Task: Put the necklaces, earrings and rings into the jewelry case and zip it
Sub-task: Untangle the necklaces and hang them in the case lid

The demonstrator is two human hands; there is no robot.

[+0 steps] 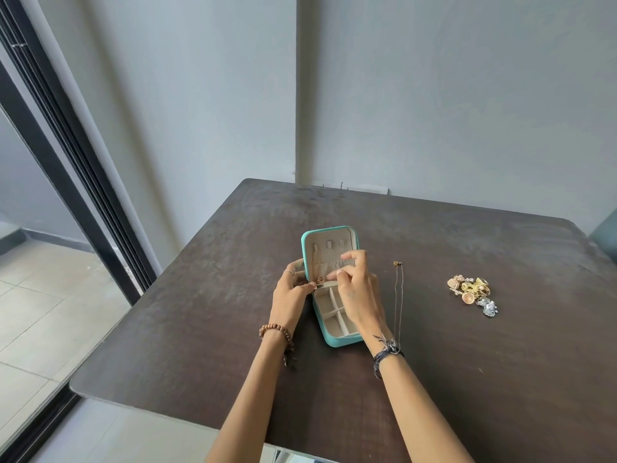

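Observation:
A teal jewelry case (337,342) lies open on the dark table, its lid raised toward the far side and its beige compartments facing up. A thin chain hangs from a hook inside the lid, ending in a small round pendant (320,280) near the hinge. My left hand (292,289) grips the lid's left edge, thumb close to the pendant. My right hand (357,289) reaches over the case, its fingertips pinched at the lid's elastic pocket band. A second necklace (398,295) lies stretched out just right of the case. A pile of earrings and rings (472,292) sits farther right.
The table (200,329) stands against a grey wall. Its left edge borders a dark sliding door frame (66,162) and tiled floor. A teal object (606,235) shows past the table's far right corner.

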